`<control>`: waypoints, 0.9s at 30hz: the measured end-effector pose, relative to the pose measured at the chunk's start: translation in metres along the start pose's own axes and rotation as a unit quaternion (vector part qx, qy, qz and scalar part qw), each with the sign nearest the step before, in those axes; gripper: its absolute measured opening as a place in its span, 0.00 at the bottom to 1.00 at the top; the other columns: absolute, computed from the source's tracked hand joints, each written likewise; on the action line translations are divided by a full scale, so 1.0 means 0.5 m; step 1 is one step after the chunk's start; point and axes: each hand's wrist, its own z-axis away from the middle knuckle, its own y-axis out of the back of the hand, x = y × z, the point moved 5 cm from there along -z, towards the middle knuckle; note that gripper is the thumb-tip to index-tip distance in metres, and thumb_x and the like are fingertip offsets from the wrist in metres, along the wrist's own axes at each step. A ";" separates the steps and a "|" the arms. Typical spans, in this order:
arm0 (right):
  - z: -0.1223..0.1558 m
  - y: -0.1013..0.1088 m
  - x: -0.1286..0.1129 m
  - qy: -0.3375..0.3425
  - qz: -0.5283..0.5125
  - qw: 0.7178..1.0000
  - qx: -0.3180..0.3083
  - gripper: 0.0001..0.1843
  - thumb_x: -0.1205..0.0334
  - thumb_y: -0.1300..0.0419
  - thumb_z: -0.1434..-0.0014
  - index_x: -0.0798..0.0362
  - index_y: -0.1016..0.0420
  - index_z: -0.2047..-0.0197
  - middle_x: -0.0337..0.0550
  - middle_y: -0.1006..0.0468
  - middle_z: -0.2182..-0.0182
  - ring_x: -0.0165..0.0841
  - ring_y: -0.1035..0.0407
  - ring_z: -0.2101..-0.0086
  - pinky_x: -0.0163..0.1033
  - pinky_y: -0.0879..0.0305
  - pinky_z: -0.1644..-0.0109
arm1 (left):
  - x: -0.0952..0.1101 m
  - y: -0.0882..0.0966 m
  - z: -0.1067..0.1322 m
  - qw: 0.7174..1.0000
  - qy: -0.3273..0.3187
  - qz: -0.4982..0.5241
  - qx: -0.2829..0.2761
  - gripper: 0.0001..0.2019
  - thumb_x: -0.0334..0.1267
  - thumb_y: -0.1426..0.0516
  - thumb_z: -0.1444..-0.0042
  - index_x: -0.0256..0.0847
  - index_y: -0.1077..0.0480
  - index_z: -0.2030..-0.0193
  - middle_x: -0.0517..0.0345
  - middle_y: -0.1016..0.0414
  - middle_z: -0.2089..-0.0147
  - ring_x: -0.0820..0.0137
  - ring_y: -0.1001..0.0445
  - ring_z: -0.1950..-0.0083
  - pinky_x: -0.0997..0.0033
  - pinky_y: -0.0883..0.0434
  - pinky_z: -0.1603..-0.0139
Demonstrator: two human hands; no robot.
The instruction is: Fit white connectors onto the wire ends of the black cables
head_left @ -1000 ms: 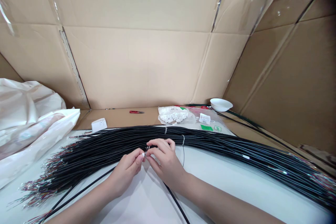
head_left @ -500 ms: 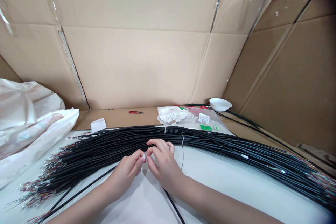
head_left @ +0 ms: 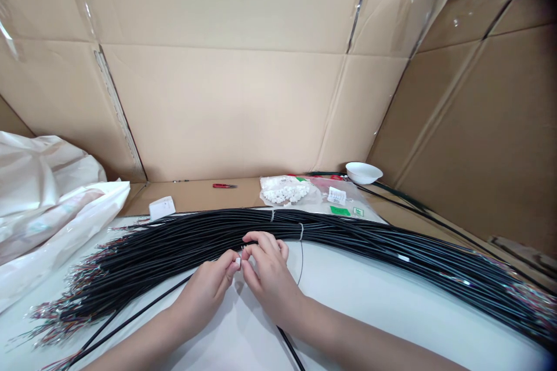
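My left hand (head_left: 206, 284) pinches a small white connector housing (head_left: 237, 261) between thumb and forefinger. Close against it on the right, the thumb and forefinger of my right hand (head_left: 270, 269) press together, most likely on a thin wire end that they hide. Small bright wire tips (head_left: 244, 247) poke out beside the right fingers. A single black cable (head_left: 290, 348) runs from under my right hand to the front edge of the view. Just behind both hands lies a thick bundle of black cables (head_left: 191, 243), tied with pale ties, its stripped coloured wire ends fanned out at the left.
Behind the bundle lie a clear bag of white connector housings (head_left: 287, 191), a red-handled tool (head_left: 224, 185), a white bowl (head_left: 364, 173) and a white packet (head_left: 162, 207). White plastic sheeting (head_left: 52, 208) is heaped at left. Cardboard walls (head_left: 235, 110) enclose the back and right.
Both hands stay nearly in place, with only slight finger movement at the connector housing. The whole view has shifted a little.
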 end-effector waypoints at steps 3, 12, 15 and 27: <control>0.001 0.001 0.000 -0.005 -0.016 1.000 -0.002 0.06 0.73 0.49 0.46 0.52 0.37 0.70 0.41 0.32 0.57 0.34 0.42 0.53 0.44 0.52 0.53 | 0.001 0.000 0.000 1.000 -0.001 -0.004 0.000 0.14 0.43 0.63 0.39 0.43 0.44 0.71 0.68 0.46 0.80 0.73 0.47 0.78 0.76 0.48 0.75; 0.001 0.000 -0.002 0.002 -0.012 1.000 -0.006 0.06 0.73 0.49 0.47 0.53 0.37 0.71 0.40 0.32 0.59 0.33 0.41 0.55 0.43 0.52 0.54 | 0.001 -0.001 0.004 0.999 0.003 -0.043 -0.013 0.14 0.42 0.63 0.38 0.44 0.44 0.70 0.66 0.41 0.78 0.72 0.43 0.77 0.76 0.47 0.75; 0.001 -0.003 0.000 0.003 -0.005 1.000 -0.011 0.06 0.73 0.48 0.47 0.53 0.37 0.72 0.39 0.32 0.60 0.32 0.41 0.56 0.43 0.52 0.54 | 0.000 -0.001 0.005 0.998 0.004 -0.059 -0.016 0.13 0.40 0.63 0.38 0.44 0.44 0.70 0.65 0.38 0.76 0.71 0.41 0.77 0.77 0.47 0.75; -0.005 -0.002 -0.001 -0.004 -0.015 1.000 -0.024 0.05 0.73 0.48 0.47 0.54 0.36 0.71 0.39 0.31 0.61 0.33 0.40 0.57 0.43 0.54 0.54 | 0.001 -0.001 0.008 0.998 0.005 -0.060 -0.011 0.12 0.40 0.62 0.38 0.44 0.43 0.69 0.64 0.36 0.76 0.70 0.39 0.77 0.76 0.47 0.75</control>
